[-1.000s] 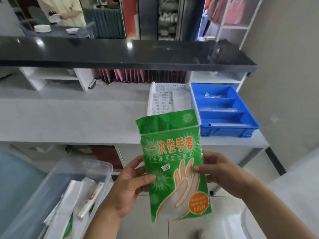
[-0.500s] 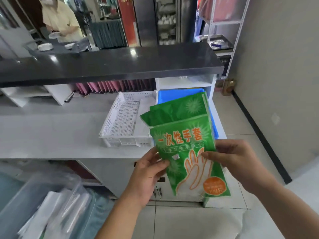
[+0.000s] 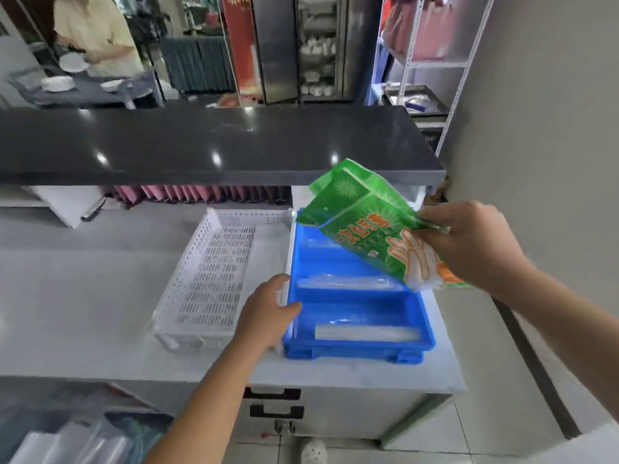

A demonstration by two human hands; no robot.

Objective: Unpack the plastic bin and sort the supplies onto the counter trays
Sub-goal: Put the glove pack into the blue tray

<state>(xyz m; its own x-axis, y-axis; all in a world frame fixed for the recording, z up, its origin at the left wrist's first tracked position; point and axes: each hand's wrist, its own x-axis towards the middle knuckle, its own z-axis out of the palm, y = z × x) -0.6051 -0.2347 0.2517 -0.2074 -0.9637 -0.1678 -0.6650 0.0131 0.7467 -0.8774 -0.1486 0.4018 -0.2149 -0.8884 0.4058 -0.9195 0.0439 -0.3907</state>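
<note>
Green glove packet in right hand, seemingly above blue tray

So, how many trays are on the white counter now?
2: a white perforated tray on the left and a blue tray right beside it; the green packet hides part of the blue tray.
</note>
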